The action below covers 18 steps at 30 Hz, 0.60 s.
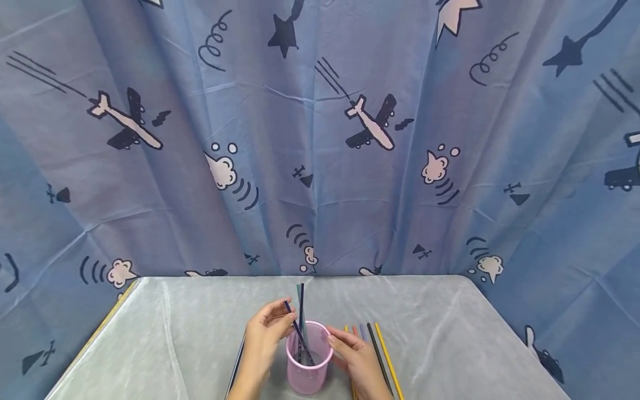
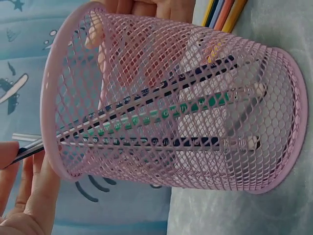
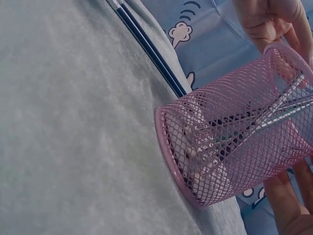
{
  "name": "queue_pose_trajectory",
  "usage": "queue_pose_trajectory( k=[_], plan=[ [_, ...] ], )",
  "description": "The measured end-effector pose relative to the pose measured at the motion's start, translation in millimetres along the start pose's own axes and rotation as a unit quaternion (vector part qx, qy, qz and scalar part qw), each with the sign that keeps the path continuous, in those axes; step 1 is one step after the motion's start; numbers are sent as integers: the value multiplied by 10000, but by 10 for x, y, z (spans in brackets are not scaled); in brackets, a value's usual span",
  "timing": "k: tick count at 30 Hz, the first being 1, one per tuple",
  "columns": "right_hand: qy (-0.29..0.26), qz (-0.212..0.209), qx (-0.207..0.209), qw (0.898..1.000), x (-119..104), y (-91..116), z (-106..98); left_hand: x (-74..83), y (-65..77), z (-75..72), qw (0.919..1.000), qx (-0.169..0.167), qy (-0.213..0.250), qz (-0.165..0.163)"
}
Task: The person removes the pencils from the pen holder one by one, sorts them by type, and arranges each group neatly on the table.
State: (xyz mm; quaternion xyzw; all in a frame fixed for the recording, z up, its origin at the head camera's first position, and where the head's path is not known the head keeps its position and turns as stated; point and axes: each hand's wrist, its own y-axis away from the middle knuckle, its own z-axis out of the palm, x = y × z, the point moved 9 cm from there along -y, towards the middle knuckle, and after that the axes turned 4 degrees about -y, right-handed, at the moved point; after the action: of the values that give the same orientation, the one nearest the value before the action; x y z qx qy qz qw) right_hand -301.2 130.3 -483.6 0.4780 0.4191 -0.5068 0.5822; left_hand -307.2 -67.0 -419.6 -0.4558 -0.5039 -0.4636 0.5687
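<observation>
A pink mesh pencil cup (image 1: 306,380) stands on the grey cloth-covered table. With thumb and fingers my left hand (image 1: 265,333) pinches the upper end of a dark pencil (image 1: 295,323), which leans inside the cup. Its lower part shows through the mesh in the left wrist view. Beside it in the cup are a green pencil (image 2: 161,115) and another dark pencil (image 2: 195,142), their erasers near the base. My right hand (image 1: 356,358) holds the cup from the right side, thumb at the rim and fingers against the outer wall.
Several pencils lie right of the cup, among them a yellow pencil (image 1: 389,361) and a black pencil (image 1: 380,355), partly behind my right hand. Dark pencils (image 3: 151,54) lie left of the cup. A blue patterned curtain (image 1: 320,166) hangs behind the table.
</observation>
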Motion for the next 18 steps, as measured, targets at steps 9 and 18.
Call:
queue_pose_trajectory(
  k=[9,18],
  plan=[
    [-96,-81,57,9999,-5,-21,-21,2,-6,39,9999,-92,-64,-25],
    [-64,-181,-13,9998,-19,-24,11,-13,30,121,9980,-603,-158,-90]
  ],
)
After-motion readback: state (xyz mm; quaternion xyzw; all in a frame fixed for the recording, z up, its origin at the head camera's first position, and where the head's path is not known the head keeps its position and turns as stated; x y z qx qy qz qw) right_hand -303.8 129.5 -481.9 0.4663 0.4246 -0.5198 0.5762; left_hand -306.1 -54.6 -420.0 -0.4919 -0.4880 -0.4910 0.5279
